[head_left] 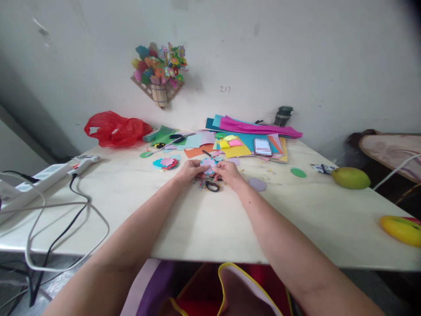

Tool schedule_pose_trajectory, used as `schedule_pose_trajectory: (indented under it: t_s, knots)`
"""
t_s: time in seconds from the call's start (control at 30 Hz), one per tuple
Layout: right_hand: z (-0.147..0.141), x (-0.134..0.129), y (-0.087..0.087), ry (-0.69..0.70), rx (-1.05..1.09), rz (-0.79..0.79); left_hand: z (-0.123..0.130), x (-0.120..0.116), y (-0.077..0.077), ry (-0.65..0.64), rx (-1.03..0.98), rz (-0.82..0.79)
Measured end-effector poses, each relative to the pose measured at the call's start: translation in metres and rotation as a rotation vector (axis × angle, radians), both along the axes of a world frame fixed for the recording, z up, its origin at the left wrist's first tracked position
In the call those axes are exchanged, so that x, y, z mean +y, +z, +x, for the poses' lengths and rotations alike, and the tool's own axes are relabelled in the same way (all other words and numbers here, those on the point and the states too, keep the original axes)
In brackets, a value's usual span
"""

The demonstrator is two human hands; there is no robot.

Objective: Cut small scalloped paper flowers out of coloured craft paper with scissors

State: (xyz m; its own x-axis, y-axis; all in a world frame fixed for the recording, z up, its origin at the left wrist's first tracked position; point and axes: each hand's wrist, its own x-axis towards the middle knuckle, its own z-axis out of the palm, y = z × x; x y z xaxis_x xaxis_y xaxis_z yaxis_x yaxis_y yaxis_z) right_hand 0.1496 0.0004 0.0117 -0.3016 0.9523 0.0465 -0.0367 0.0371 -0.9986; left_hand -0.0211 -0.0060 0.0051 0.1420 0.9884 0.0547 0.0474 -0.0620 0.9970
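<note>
Both hands meet over the middle of the table. Between them is a scalloped paper flower (208, 164), lavender with a blue edge. My left hand (190, 170) pinches its left side, and my right hand (228, 171) grips its right side. Just below the hands lie scissors with a black handle (212, 186), partly hidden, among small paper scraps. A lavender paper disc (257, 184) rests to the right of my right hand. Left of my left hand sit layered blue, red and pink paper flowers (165, 163).
Coloured sheets (243, 149), a phone (262, 147) and dark-handled scissors (177, 138) lie at the back. A red plastic bag (115, 129) is back left. Power strips (42, 177) with cables stand left; a green fruit (351, 177) and a yellow one (401, 230) lie right.
</note>
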Motion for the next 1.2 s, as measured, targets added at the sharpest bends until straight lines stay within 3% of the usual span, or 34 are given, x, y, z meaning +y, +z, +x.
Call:
schedule_pose_trajectory:
  t_s: [0.27, 0.57, 0.93, 1.2]
  knots:
    - [0.0034, 0.0006, -0.0018, 0.074, 0.076, 0.032, -0.0004, -0.0022, 0.0049, -0.003, -0.023, -0.005]
    - [0.0042, 0.0025, -0.0014, 0.004, 0.129, 0.018, -0.0015, -0.0025, 0.0044, -0.037, -0.002, -0.008]
    - [0.0021, 0.0, 0.0005, -0.016, -0.019, 0.102, 0.0011, -0.0043, 0.0067, -0.031, 0.034, -0.002]
    - [-0.0005, -0.0025, 0.0043, -0.087, 0.009, 0.123, 0.0002, -0.001, 0.0053, -0.046, -0.165, 0.002]
